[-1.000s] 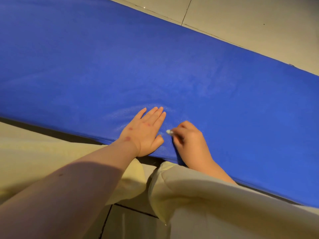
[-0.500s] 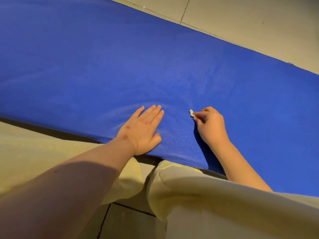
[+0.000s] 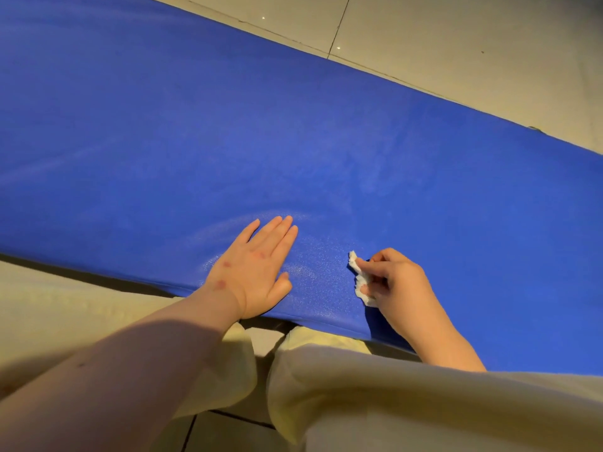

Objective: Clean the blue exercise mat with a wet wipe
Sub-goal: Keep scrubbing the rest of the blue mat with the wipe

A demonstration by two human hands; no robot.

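Pale yellow trousers (image 3: 391, 402) fill the near edge. Just beyond, the left hand (image 3: 257, 272) lies flat with straight fingers on the blue mat (image 3: 261, 125). The right hand (image 3: 394, 285) pinches a crumpled white wipe (image 3: 359, 277) against the mat near its front edge. Farther away is the tiled floor (image 3: 456, 44).

L hand (image 3: 254, 269) flat on blue mat (image 3: 228, 135), R hand (image 3: 396, 282) pinching white wet wipe (image 3: 360, 278) near front edge

one head-worn wide-angle cam, pitched forward and down, close over the near edge of the blue mat (image 3: 293, 141), which runs diagonally across frame
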